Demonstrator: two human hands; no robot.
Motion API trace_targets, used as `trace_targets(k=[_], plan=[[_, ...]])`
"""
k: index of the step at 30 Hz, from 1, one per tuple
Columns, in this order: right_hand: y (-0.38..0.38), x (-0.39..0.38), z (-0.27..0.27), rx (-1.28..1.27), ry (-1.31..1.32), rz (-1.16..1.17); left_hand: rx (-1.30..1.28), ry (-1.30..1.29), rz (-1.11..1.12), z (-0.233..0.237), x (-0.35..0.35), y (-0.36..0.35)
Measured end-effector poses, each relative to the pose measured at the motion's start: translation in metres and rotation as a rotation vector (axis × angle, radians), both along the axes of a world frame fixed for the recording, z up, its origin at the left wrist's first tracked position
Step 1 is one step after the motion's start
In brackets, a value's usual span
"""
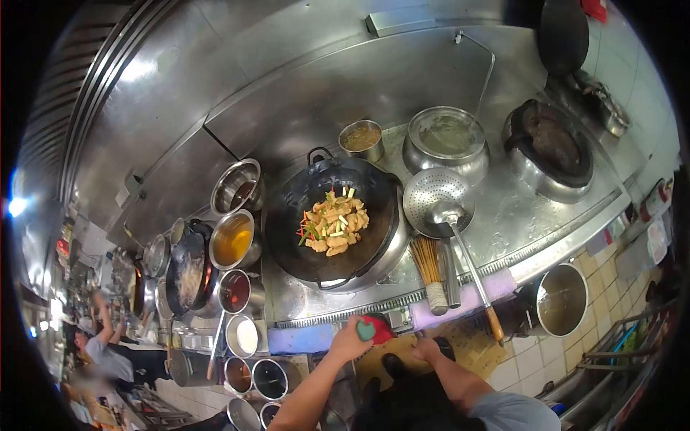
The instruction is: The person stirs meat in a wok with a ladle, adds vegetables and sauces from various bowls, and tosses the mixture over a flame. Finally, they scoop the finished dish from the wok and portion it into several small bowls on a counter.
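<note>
My left hand (347,343) is closed on a red and green object (377,330) in front of the stove edge. My right hand (427,349) is closed beside it, near a small dark piece; what it grips, if anything, is too small to make out. Beyond them a black wok (287,241) with two loop handles holds browned food pieces (336,223) with green and red strips. Right of the wok, a ladle (471,266) rests in a perforated strainer (424,194), its wooden handle over the front edge. A bamboo brush (428,269) lies below the strainer.
Metal bowls of sauce and oil (232,241) line the left side. A large pot (445,133) and a second burner (550,140) stand at the right. Purple cloths (467,296) lie on the front edge. A bucket (562,298) is at the right. Another person (111,355) is at the far left.
</note>
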State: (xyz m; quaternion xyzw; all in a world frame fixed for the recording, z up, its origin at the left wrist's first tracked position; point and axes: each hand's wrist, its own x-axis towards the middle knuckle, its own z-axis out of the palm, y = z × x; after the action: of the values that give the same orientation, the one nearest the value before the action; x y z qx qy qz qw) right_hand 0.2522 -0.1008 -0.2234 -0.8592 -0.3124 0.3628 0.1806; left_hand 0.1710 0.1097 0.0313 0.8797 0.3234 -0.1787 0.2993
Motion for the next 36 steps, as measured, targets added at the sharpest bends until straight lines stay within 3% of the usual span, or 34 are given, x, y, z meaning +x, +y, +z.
trace_targets(k=[1, 3, 5, 7, 8, 9, 10, 11, 12, 13, 14, 16, 17, 19, 20, 22, 24, 26, 28, 29, 30, 31, 32, 33, 34, 35, 36], plan=[[-0.023, -0.002, 0.007, 0.269, -0.114, -0.225, -0.095, -0.165, 0.07, -0.013, -0.019, 0.003], [-0.09, 0.013, 0.002, 0.089, 0.357, -0.606, -0.453, -0.394, 0.24, -0.032, -0.055, 0.003], [-0.187, 0.033, -0.026, 0.467, 0.789, -0.992, -1.256, -0.331, 0.685, -0.06, -0.094, 0.003], [-0.217, 0.078, 0.052, 0.855, 1.294, -1.274, -1.417, -0.293, 0.809, -0.079, -0.123, -0.003], [-0.205, 0.093, 0.109, 0.971, 1.35, -1.056, -1.438, -0.278, 0.782, -0.079, -0.13, -0.009], [-0.184, 0.105, 0.157, 0.833, 1.181, -1.068, -1.4, -0.3, 0.924, -0.077, -0.139, -0.018], [-0.172, 0.121, 0.164, 0.583, 1.021, -0.996, -1.353, -0.324, 1.062, -0.08, -0.143, -0.024], [-0.15, 0.126, 0.181, 0.375, 0.728, -0.785, -1.346, -0.243, 1.082, -0.091, -0.142, -0.025], [-0.122, 0.124, 0.231, 0.094, 0.192, -0.465, -1.358, -0.228, 1.062, -0.094, -0.135, -0.03], [-0.121, 0.139, 0.172, 0.035, -0.603, -0.255, -1.223, -0.271, 1.019, -0.094, -0.128, -0.035], [-0.108, 0.145, 0.195, 0.154, -0.589, -0.294, -1.081, -0.313, 0.982, -0.095, -0.128, -0.039], [-0.081, 0.153, 0.263, 0.37, 0.168, -0.621, -0.991, -0.39, 0.956, -0.133, -0.13, -0.041], [-0.076, 0.154, 0.261, 0.376, 0.174, -0.614, -0.757, -0.422, 0.856, -0.144, -0.135, -0.041], [-0.065, 0.165, 0.254, 0.769, 0.512, -0.795, -0.439, -0.423, 0.714, -0.184, -0.153, -0.039], [-0.056, 0.179, 0.247, 0.777, 0.516, -0.78, -0.379, -0.412, 0.73, -0.195, -0.161, -0.042], [-0.031, 0.209, 0.227, 0.68, -0.349, -0.691, -0.311, -0.378, 0.822, -0.223, -0.179, -0.05], [0.011, 0.247, 0.231, 0.608, -0.437, -0.749, -0.28, -0.36, 0.962, -0.244, -0.198, -0.06], [0.063, 0.291, 0.221, 0.521, -0.367, -0.844, -0.27, -0.349, 1.12, -0.262, -0.217, -0.071], [0.124, 0.344, 0.206, 0.697, -0.388, -0.952, -0.272, -0.355, 1.28, -0.28, -0.232, -0.076], [0.142, 0.377, 0.243, 0.906, 0.529, -0.992, -0.276, -0.362, 1.37, -0.278, -0.236, -0.08], [0.173, 0.463, 0.186, 1.114, 0.845, -0.843, -0.275, -0.371, 1.46, -0.272, -0.236, -0.085], [0.182, 0.453, 0.265, 1.228, 1.257, -1.069, -0.259, -0.386, 1.572, -0.279, -0.244, -0.092], [0.189, 0.451, 0.313, 1.286, 1.322, -1.059, -0.233, -0.405, 1.709, -0.287, -0.253, -0.096], [0.189, 0.45, 0.353, 1.301, 1.595, -1.203, -0.177, -0.437, 1.925, -0.286, -0.259, -0.104], [0.203, 0.474, 0.349, 1.302, 1.464, -1.063, -0.117, -0.476, 2.104, -0.286, -0.263, -0.114], [0.205, 0.462, 0.383, 1.316, 1.412, -1.251, -0.134, -0.135, 1.425, -0.158, -0.207, -0.14], [0.213, 0.482, 0.379, 1.373, 1.302, -1.108, -0.279, -0.258, 1.242, -0.225, -0.242, -0.14]])
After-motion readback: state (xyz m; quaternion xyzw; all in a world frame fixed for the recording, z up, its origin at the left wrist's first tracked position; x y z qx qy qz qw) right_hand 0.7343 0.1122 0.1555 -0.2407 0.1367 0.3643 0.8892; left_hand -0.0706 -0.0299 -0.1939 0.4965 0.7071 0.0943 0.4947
